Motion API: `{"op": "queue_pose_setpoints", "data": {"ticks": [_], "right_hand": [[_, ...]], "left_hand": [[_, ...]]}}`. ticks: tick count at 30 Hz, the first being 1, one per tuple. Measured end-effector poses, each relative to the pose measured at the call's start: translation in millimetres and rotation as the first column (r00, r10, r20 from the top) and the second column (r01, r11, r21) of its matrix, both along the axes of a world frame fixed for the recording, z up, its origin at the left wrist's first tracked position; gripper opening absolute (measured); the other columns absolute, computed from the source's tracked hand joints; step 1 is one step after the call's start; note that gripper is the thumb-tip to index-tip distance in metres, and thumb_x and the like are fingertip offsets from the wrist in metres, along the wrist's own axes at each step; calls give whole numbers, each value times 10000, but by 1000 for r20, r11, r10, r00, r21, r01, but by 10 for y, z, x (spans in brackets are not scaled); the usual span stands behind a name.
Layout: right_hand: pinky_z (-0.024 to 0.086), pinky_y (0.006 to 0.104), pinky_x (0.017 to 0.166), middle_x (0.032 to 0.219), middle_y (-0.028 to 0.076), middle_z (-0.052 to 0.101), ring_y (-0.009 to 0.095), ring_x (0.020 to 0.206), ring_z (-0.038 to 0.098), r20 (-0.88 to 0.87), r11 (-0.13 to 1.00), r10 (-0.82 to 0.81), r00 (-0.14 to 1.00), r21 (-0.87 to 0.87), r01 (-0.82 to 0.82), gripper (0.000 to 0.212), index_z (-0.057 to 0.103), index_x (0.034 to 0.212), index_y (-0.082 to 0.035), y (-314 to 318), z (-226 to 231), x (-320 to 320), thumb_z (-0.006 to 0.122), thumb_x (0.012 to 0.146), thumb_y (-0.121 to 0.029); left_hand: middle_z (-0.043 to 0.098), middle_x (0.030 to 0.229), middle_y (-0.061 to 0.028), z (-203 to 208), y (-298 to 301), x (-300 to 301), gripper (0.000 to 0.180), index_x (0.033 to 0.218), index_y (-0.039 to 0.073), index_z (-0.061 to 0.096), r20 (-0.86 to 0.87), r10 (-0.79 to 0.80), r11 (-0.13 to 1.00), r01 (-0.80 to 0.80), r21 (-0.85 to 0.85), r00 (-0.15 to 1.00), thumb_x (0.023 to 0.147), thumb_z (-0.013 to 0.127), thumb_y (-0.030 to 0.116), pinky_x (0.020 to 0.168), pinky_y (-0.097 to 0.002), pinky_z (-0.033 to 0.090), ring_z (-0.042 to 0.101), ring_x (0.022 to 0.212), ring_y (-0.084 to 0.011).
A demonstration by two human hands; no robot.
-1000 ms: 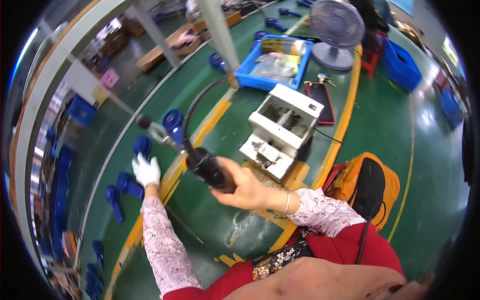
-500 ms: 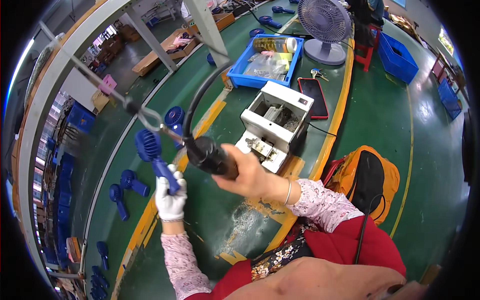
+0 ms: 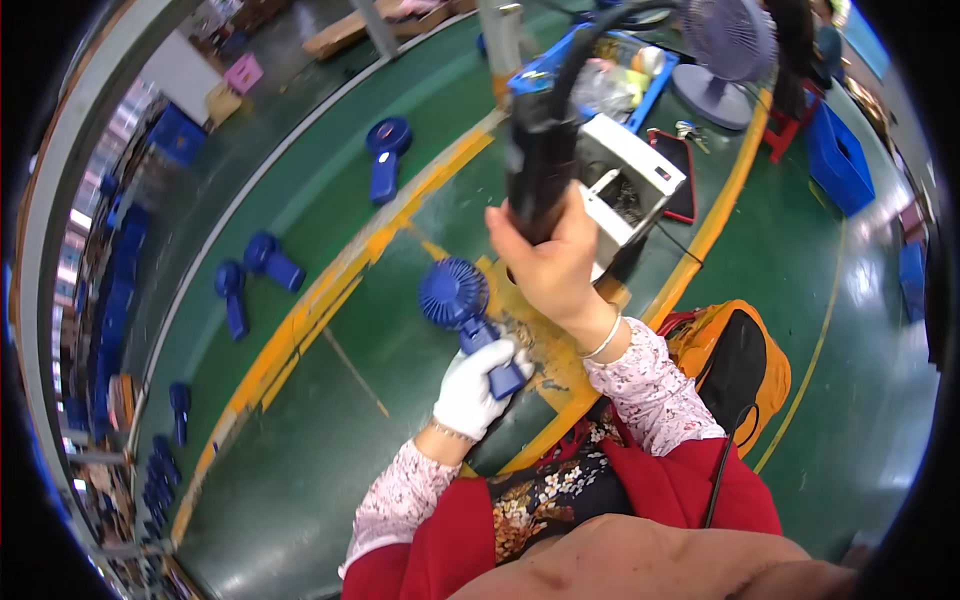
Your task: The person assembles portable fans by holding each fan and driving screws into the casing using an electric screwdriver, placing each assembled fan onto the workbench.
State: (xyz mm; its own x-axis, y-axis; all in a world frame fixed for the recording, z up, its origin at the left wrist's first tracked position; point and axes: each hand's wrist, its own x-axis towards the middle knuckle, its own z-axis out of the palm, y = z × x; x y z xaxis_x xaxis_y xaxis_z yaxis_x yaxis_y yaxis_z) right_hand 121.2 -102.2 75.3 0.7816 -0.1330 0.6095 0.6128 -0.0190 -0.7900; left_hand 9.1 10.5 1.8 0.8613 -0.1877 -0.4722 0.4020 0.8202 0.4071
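My left hand, in a white glove, is wrapped round the handle of a blue handheld fan. The fan's round grille points away from me, above the green worktop. Bare and closed, my right hand grips a black cylindrical electric screwdriver with a thick dark cable at its top. The tool is held upright, to the right of the fan and apart from it; I cannot make out its tip. Just beyond the right hand is a white screw-feeder box, partly covered by the tool and hand.
More blue handheld fans lie along the left strip, past a yellow line. Farther off are a blue tray of small items, a red-edged phone, keys and a grey desk fan. An orange-black bag sits at right.
The handheld fan has come nearer my body and to the right in my left hand. My right hand has lifted the screwdriver up and rightward, and its cable has swung over. The view has shifted.
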Motion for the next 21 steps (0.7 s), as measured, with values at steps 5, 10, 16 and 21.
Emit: {"op": "queue_pose_setpoints", "data": {"ticks": [5, 10, 16, 21], "right_hand": [[501, 258, 609, 882, 70, 573, 123, 673, 585, -48, 943, 310, 950, 143, -300, 514, 358, 1280, 3, 86, -196, -165, 598, 831, 69], [500, 256, 638, 900, 81, 575, 123, 695, 582, 34, 907, 374, 927, 194, -374, 489, 361, 1272, 7, 165, -251, -223, 587, 842, 66], [473, 237, 608, 779, 34, 599, 78, 668, 562, -55, 914, 324, 944, 274, -298, 345, 481, 1027, 4, 217, -211, -294, 717, 785, -63], [474, 297, 552, 780, 109, 611, 172, 603, 578, 61, 972, 229, 972, -76, -224, 553, 457, 1160, 36, 294, -467, -262, 758, 718, -108]], "left_hand": [[553, 813, -83, 84, -112, 21, 169, 963, 12, 537, -18, 55, 995, -53, 83, 998, 806, 575, -38, 679, -350, 494, 563, 725, -211], [591, 805, -74, 75, -119, 10, 121, 922, 6, 567, 31, 33, 993, -37, 111, 999, 808, 606, 2, 661, -331, 508, 590, 689, -184], [615, 834, -84, 6, -136, -4, 140, 944, 5, 573, 62, 63, 988, -71, 136, 996, 807, 605, 2, 652, -327, 515, 609, 710, -196], [607, 965, -107, -199, -151, -50, 243, 1029, 37, 584, 177, 112, 973, -144, 179, 978, 793, 639, 31, 787, -359, 496, 599, 885, -254]]}}
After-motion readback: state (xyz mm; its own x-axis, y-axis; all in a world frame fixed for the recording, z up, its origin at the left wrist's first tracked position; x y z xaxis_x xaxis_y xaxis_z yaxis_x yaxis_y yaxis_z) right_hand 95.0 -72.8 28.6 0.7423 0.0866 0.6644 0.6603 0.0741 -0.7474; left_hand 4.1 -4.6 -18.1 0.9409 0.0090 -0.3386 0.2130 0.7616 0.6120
